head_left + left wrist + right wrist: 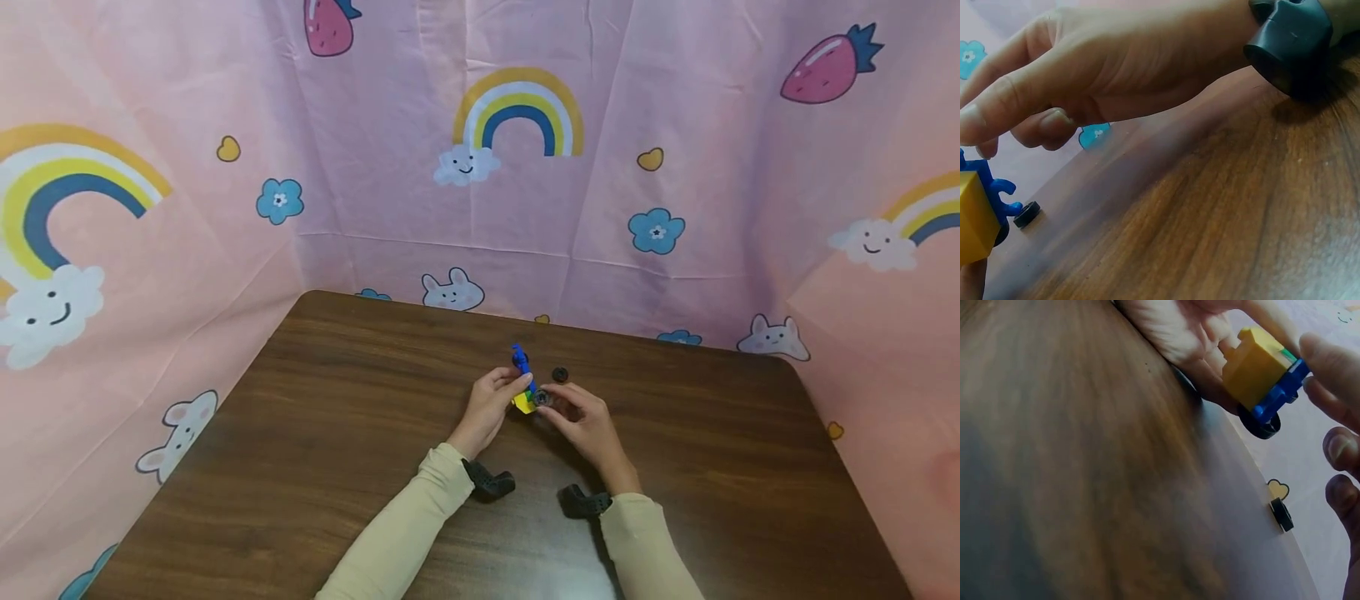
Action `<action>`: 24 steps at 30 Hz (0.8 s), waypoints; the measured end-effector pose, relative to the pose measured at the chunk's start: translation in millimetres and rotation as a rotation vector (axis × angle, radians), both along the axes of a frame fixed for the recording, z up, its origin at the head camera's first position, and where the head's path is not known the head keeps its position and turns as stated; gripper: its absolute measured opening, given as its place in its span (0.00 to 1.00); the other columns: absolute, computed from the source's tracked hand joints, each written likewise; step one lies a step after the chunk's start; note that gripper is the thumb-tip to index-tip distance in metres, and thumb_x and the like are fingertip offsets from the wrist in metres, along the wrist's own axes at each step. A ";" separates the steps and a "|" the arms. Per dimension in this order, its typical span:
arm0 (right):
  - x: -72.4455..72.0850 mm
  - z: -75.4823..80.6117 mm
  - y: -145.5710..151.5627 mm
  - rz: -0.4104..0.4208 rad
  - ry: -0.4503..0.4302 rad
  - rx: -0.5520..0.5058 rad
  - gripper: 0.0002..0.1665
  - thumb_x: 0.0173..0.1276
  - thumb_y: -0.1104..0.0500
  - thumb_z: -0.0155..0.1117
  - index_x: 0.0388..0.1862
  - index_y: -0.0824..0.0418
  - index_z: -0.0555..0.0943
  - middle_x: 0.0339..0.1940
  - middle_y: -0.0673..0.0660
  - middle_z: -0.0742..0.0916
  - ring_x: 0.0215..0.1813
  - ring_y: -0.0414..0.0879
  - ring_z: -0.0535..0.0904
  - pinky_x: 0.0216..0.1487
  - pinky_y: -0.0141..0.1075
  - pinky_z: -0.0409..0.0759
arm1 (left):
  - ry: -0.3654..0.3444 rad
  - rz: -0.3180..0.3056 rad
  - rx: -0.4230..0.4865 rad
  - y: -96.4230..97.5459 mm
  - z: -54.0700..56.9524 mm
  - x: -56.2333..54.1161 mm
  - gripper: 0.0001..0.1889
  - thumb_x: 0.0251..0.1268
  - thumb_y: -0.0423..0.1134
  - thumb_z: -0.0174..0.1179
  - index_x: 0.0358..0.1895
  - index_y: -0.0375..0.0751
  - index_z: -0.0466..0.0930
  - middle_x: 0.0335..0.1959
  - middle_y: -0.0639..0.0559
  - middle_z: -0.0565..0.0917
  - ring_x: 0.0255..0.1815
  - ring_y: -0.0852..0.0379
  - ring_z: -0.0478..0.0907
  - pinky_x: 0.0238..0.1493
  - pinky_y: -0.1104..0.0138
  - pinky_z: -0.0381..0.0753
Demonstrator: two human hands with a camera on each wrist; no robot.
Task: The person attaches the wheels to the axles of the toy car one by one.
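Note:
In front of me, my left hand (489, 410) grips a small toy-brick vehicle (522, 403) with a yellow block, a blue base and a bit of green. A black wheel (1260, 425) sits against its blue base in the right wrist view. From the other side, my right hand (588, 421) pinches a black wheel (542, 398) between thumb and fingertips, right at the vehicle's side. The left wrist view has the yellow block (975, 219) at its left edge, below the right hand (1104, 75); the pinching fingertips are out of frame there.
A loose black wheel (560, 375) lies on the brown wooden table (360, 417), just beyond the hands. Pink printed cloth (375, 167) hangs around the table's back and sides. Both wrists wear black camera mounts (489, 482).

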State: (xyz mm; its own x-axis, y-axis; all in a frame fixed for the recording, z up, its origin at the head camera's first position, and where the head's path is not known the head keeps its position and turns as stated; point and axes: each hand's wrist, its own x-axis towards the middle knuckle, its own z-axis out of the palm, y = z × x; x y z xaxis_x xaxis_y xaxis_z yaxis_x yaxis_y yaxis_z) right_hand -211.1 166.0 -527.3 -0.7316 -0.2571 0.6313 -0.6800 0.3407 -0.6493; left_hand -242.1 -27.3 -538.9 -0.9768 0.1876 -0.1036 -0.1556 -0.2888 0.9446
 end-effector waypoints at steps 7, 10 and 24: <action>-6.4 -2.3 3.8 0.035 0.054 0.023 0.25 0.57 0.74 0.78 0.54 0.64 0.87 0.33 0.56 0.88 0.28 0.40 0.76 0.26 0.31 0.76 | 0.017 -0.005 -0.007 0.9 5.1 -2.8 0.24 0.73 0.46 0.67 0.62 0.32 0.77 0.57 0.43 0.84 0.52 0.59 0.82 0.56 0.70 0.81; -7.1 -0.6 5.7 0.019 0.067 0.092 0.23 0.59 0.71 0.78 0.55 0.63 0.87 0.33 0.53 0.87 0.28 0.36 0.74 0.28 0.26 0.75 | 0.025 -0.017 -0.025 0.7 8.2 -3.3 0.24 0.73 0.45 0.67 0.62 0.33 0.77 0.57 0.41 0.84 0.53 0.59 0.82 0.57 0.69 0.81; -0.6 -8.6 5.4 0.002 0.143 0.235 0.24 0.59 0.68 0.80 0.56 0.63 0.88 0.26 0.46 0.79 0.26 0.32 0.67 0.28 0.19 0.65 | 0.067 -0.038 -0.069 -1.0 -2.0 3.8 0.24 0.73 0.45 0.67 0.62 0.33 0.74 0.59 0.42 0.82 0.58 0.56 0.80 0.61 0.66 0.80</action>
State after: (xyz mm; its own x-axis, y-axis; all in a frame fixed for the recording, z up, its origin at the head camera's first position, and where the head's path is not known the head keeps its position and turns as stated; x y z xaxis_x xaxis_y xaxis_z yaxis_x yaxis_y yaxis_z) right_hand -211.7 171.4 -535.9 -0.6386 -0.4104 0.6509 -0.7600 0.4692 -0.4497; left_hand -238.4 -28.3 -540.9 -0.9744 0.2188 -0.0526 -0.1012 -0.2175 0.9708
